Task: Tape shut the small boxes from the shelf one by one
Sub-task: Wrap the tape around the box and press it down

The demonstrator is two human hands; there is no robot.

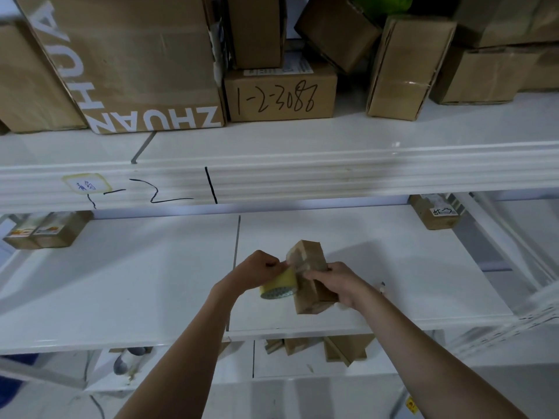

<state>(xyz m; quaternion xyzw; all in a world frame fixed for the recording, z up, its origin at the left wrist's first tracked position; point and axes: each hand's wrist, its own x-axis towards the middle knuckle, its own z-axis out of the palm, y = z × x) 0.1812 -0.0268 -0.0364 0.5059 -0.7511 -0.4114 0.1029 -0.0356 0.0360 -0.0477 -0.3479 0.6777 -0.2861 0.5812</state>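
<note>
A big carton [127, 62] lettered ZHUAN stands on the upper shelf [302, 173] — beside it a box [280, 95] (handwritten 1-2-3088) under another box [257, 28].

You have two hands [257, 272] [335, 282] | one tape roll [279, 284] | one small box [311, 276] held | two boxes [45, 229] [434, 211] at the shelf's back.
</note>
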